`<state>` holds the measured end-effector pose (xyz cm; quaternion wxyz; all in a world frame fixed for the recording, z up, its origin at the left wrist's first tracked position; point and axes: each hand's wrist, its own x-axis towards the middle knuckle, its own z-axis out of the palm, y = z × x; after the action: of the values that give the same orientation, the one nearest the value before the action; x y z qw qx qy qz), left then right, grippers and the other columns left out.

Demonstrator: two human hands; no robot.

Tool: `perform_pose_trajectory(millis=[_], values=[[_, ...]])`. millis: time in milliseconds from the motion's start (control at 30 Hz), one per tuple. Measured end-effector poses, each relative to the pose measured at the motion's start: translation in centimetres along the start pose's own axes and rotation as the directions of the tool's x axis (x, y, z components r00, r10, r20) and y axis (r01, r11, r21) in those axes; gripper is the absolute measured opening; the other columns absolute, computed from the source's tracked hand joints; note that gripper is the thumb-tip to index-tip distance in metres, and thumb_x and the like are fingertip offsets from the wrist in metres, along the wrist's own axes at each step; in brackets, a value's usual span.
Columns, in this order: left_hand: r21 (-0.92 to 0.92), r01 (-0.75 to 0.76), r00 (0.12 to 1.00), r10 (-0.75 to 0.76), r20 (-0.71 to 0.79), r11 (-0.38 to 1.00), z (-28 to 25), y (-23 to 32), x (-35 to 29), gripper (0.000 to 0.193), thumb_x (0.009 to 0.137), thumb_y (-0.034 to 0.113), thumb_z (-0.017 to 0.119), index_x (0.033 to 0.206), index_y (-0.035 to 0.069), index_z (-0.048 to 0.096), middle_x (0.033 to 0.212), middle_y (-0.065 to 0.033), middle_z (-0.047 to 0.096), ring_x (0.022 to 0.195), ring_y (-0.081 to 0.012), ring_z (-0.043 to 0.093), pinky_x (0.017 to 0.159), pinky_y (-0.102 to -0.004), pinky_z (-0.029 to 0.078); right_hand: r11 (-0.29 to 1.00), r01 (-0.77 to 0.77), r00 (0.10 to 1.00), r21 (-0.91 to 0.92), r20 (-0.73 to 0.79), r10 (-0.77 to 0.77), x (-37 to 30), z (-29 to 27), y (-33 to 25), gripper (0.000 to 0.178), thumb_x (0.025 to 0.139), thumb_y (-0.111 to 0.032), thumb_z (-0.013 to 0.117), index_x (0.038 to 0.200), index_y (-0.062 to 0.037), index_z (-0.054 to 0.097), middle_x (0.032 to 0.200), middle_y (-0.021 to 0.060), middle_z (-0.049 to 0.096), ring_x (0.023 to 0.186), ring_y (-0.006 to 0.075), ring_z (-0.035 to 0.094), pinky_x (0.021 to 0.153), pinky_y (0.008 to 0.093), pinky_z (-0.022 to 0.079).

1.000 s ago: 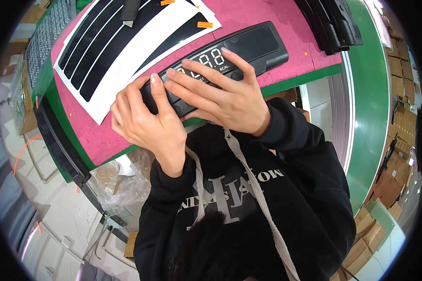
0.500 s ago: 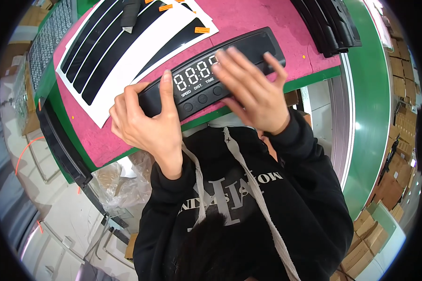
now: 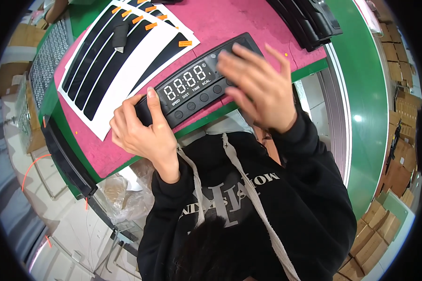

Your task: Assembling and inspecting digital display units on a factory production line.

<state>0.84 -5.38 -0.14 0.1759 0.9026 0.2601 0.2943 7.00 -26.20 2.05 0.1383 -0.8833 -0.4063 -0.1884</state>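
A long black display console (image 3: 179, 108) lies slanted on the pink mat near the table's front edge, with white digit segments and a row of round buttons on its face. My left hand (image 3: 143, 129) clasps its left end, thumb on top and fingers round the far side. Over the right part hovers my right hand (image 3: 262, 91), blurred, its fingers stretched and spread with nothing held; whether they touch the surface I cannot tell. Beyond the console are white sheets (image 3: 118, 85) bearing curved black strips and orange labels. A dark-handled cutter (image 3: 120, 35) with a pale pointed tip rests on them.
Several long black casings (image 3: 309, 25) are stacked at the far right of the pink mat (image 3: 220, 21). Another black casing (image 3: 69, 152) stands along the table's left side. Clear plastic bags (image 3: 126, 194) are below the front edge. Cardboard boxes (image 3: 401, 159) line the right side.
My view has shifted, so the table's things appear further left. My right hand has moved right along the console, uncovering more of its digits. My left hand keeps its grip.
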Motion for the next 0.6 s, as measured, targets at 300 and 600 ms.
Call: perform_pose_trajectory(millis=[300, 600], values=[[-0.118, -0.229, 0.966, 0.210, -0.152, 0.966, -1.2, -0.3, -1.8, 0.043, 0.081, 0.038, 0.073, 0.107, 0.005, 0.063, 0.108, -0.0119, 0.058, 0.106, -0.0296, 0.051, 0.094, -0.0428, 0.034, 0.847, -0.005, 0.775, 0.531, 0.537, -0.332, 10.2, -0.6, 3.4, 0.047, 0.078, -0.033, 0.077, 0.110, -0.0019, 0.062, 0.105, 0.0152, 0.063, 0.095, 0.0294, 0.063, 0.085, 0.0372, 0.048], [-0.366, -0.363, 0.931, 0.349, -0.107, 0.857, -1.9, 3.3, -3.1, 0.113, 0.061, 0.040, 0.087, 0.144, -0.006, 0.027, 0.140, -0.0286, 0.034, 0.128, -0.0454, 0.037, 0.107, -0.0507, 0.033, 0.544, -0.172, 0.898, 0.821, -0.096, 0.429, 5.2, -0.3, -0.2, 0.042, 0.083, -0.014, 0.075, 0.116, 0.0024, 0.053, 0.105, 0.0065, 0.063, 0.094, 0.0136, 0.062, 0.084, 0.0290, 0.050]])
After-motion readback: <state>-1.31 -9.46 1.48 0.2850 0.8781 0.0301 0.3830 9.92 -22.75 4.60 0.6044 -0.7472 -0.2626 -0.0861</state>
